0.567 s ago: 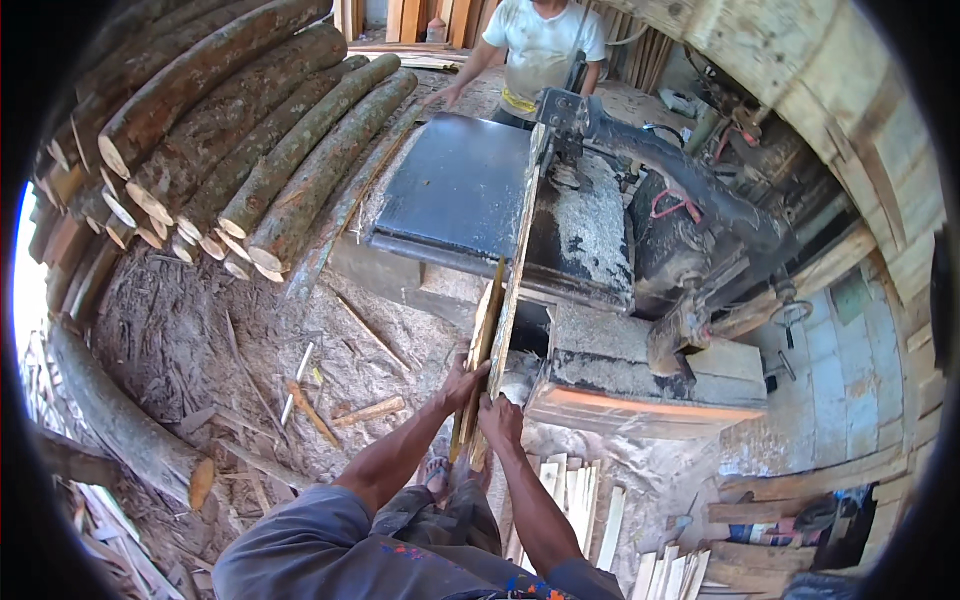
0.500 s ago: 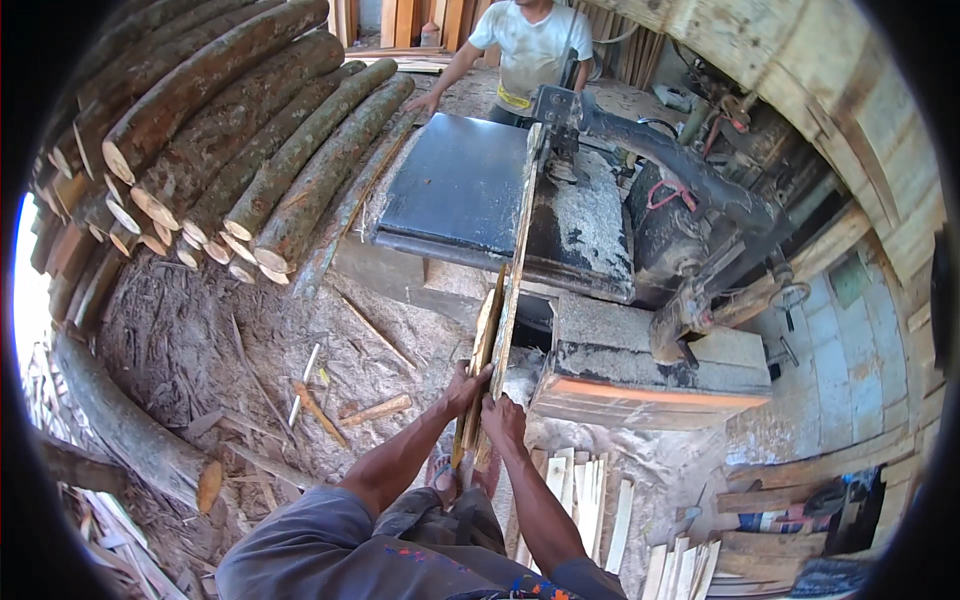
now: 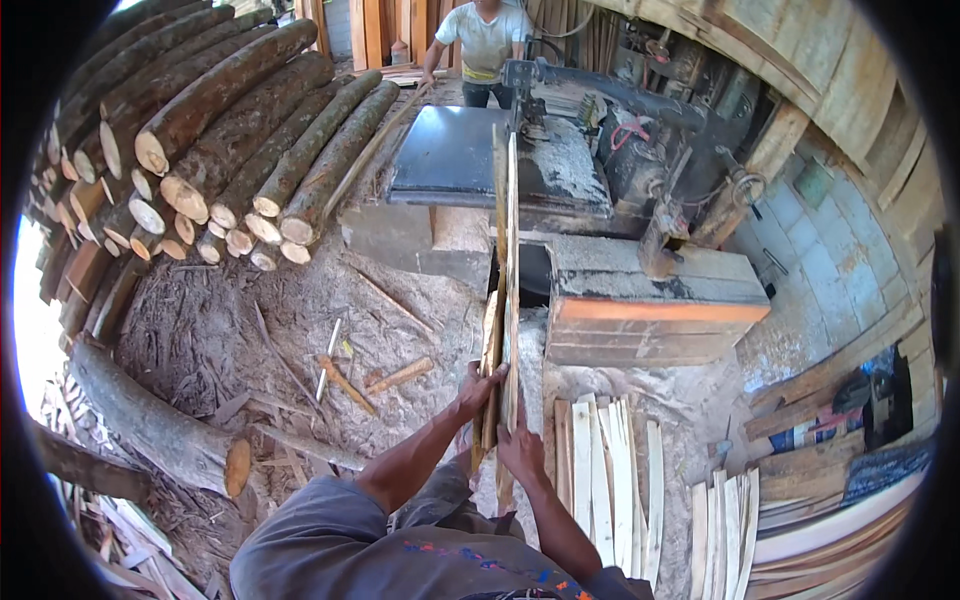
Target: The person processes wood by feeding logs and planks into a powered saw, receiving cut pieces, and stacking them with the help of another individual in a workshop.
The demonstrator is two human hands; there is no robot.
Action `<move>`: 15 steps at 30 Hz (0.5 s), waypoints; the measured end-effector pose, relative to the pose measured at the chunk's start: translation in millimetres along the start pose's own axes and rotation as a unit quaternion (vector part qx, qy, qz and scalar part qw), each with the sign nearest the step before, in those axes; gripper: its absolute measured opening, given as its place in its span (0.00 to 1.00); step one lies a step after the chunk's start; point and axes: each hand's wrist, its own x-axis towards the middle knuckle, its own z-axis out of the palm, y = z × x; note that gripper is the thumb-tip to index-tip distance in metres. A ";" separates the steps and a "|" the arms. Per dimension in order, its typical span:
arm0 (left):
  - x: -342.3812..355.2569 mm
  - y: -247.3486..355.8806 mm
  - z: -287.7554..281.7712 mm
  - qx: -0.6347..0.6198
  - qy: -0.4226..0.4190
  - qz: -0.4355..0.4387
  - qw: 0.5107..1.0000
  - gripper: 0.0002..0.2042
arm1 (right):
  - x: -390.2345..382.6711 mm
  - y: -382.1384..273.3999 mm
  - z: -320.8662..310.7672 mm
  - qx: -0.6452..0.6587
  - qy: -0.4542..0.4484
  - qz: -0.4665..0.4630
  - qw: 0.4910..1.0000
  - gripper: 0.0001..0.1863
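My left hand [image 3: 482, 390] is closed around a bundle of narrow, rough-edged wood strips [image 3: 491, 345] in front of my legs. Just lower and to the right, my right hand [image 3: 521, 452] grips a long pale wood strip [image 3: 513, 270]. That strip points away from me, and its far end overlaps the bandsaw's dark metal table [image 3: 440, 165] in the view. A second long brownish strip [image 3: 500, 190] runs close along its left side. Whether the long strips touch the table I cannot tell. My fingertips are partly hidden by the wood.
A person [image 3: 482, 45] stands behind the machine, one hand by the end of a long thin strip. Logs [image 3: 240, 120] are stacked at left; a thick log [image 3: 150, 420] lies nearer. Sawn slats [image 3: 610, 470] lie at lower right, beside an orange-edged block [image 3: 660, 310].
The view has shifted, with the machine higher in it. My right hand sits farther down the long strip, which now shows separately from the bundle. The person behind has shifted their hand.
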 end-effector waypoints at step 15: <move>-382.6 -220.5 215.4 0.276 -0.425 -0.329 0.797 0.26 | -463.6 100.8 -100.3 0.583 0.109 0.497 0.633 0.36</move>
